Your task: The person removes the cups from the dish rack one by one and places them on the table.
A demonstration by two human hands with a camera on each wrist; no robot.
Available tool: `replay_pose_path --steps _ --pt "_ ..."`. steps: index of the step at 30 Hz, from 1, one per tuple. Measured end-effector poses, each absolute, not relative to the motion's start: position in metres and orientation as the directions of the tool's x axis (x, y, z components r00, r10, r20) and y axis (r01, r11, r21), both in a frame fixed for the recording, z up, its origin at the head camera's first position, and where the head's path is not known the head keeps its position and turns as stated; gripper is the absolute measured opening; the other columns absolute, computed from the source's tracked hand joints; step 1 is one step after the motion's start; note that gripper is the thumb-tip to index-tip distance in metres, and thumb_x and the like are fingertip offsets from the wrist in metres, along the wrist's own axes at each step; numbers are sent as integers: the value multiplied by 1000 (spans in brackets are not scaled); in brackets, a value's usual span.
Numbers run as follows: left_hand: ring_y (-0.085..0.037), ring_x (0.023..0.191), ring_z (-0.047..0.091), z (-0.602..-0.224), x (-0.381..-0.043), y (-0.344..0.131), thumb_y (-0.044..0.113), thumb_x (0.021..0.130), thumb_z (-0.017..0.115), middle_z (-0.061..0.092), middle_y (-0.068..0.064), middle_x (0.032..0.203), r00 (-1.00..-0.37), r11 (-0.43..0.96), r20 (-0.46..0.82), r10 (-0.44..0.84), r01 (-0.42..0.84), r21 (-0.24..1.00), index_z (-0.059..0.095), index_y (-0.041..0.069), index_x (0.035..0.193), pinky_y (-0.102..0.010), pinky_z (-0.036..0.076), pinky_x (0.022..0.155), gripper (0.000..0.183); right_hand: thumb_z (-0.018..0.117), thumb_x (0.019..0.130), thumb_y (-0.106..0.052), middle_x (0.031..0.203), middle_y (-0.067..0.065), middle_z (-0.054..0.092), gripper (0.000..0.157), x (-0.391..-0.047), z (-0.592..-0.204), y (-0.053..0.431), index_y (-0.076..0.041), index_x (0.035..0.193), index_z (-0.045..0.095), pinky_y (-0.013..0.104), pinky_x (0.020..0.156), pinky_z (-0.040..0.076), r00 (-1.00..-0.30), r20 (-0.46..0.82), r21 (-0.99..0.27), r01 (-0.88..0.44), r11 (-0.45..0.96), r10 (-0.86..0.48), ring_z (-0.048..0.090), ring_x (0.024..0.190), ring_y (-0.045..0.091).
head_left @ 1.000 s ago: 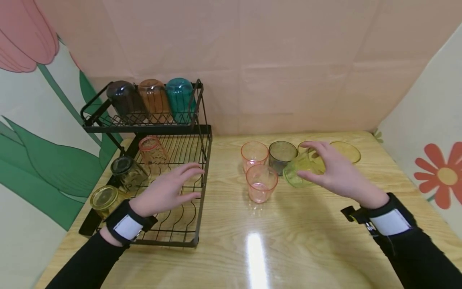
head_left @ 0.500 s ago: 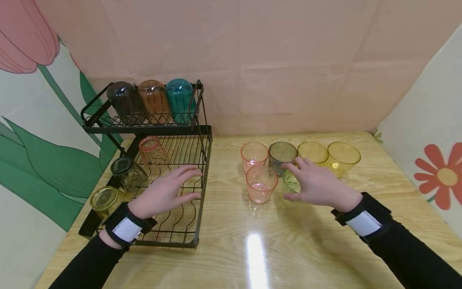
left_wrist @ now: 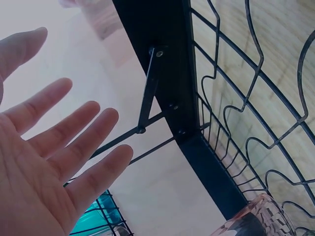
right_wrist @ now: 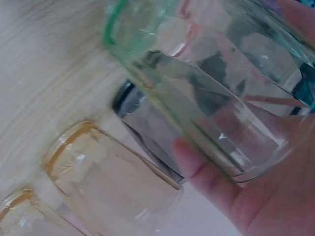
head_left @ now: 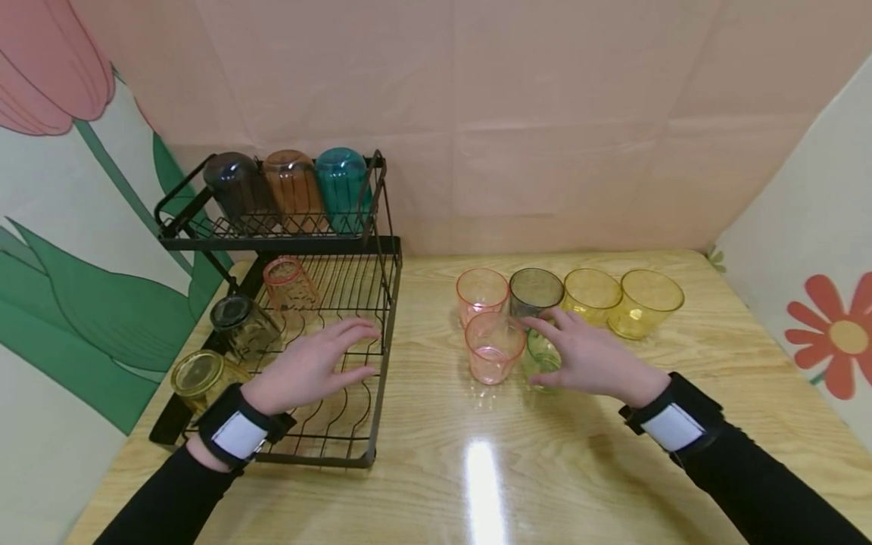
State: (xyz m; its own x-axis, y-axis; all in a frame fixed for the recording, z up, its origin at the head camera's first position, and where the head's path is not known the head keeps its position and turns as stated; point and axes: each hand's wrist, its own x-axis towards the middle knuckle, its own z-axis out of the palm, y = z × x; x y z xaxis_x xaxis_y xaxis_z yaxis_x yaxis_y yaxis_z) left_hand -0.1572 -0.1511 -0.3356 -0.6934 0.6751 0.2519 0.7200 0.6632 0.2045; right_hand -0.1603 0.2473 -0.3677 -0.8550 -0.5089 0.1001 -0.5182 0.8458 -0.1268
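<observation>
My right hand (head_left: 593, 354) has its thumb and fingers around a clear green drinking glass (head_left: 542, 354) on the wooden table. In the right wrist view, this ribbed green glass (right_wrist: 206, 93) fills the space between the digits of my right hand (right_wrist: 266, 196). Just left of it is a pink glass (head_left: 492, 352); a grey glass (head_left: 536, 289) stands behind. My left hand (head_left: 313, 367) hovers over the lower tier of a black wire dish rack (head_left: 371, 424). Its fingers are straight and spread, holding nothing, as the left wrist view confirms.
A second pink glass (head_left: 481, 291) and two yellow glasses (head_left: 591, 295) line the back. On the rack's upper tier sit dark, brown and teal (head_left: 343, 185) upturned glasses. Pink, grey and yellow (head_left: 203, 378) glasses lean along the lower tier's left side.
My right hand has moved left and slightly toward me, closing in around the green glass, which now sits farther left beside the pink one. My left hand has stayed nearly still.
</observation>
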Motion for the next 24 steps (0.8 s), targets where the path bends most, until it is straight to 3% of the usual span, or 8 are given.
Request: replay_pose_path --steps 5,10,13,18,21,24 --pt "-14 99 55 -336 -157 -154 41 84 60 49 0 123 -689 652 251 680 725 222 53 13 122 -32 48 75 47 67 66 -61 126 8 38 83 -161 -375 249 -22 134 40 20 38 33 -845 183 -152 -529 835 -502 47 85 19" --pt "-15 93 57 -334 -154 -161 42 84 59 47 -2 126 -717 683 230 658 697 220 50 18 125 -29 49 66 48 67 65 -61 125 7 38 83 -164 -384 251 -18 132 42 19 39 32 -813 277 -123 -559 820 -512 45 86 18" --pt "-15 84 58 -331 -150 -169 40 83 61 46 -3 127 -756 720 216 618 654 230 49 19 126 -26 46 55 49 68 65 -59 122 9 40 84 -167 -388 253 -14 131 43 22 44 36 -772 344 -74 -591 804 -535 46 88 21" --pt "-17 86 58 -327 -145 -191 38 84 62 45 -4 128 -799 763 222 559 600 240 48 17 127 -25 44 51 50 65 65 -63 119 12 43 87 -172 -390 254 -11 132 42 33 58 44 -718 411 -1 -617 787 -562 46 95 25" --pt "-23 102 53 -323 -143 -209 40 85 59 44 -6 128 -827 794 227 515 559 239 48 14 126 -34 48 65 50 66 63 -63 120 12 43 90 -172 -389 255 -11 132 41 38 63 45 -704 427 -3 -629 777 -568 46 98 27" --pt "-32 116 41 -315 -139 -230 44 83 60 37 -13 134 -854 838 261 450 505 207 44 11 130 -49 42 81 59 66 62 -63 125 13 42 93 -170 -385 255 -11 133 39 44 74 44 -691 440 -16 -645 764 -574 44 105 30"
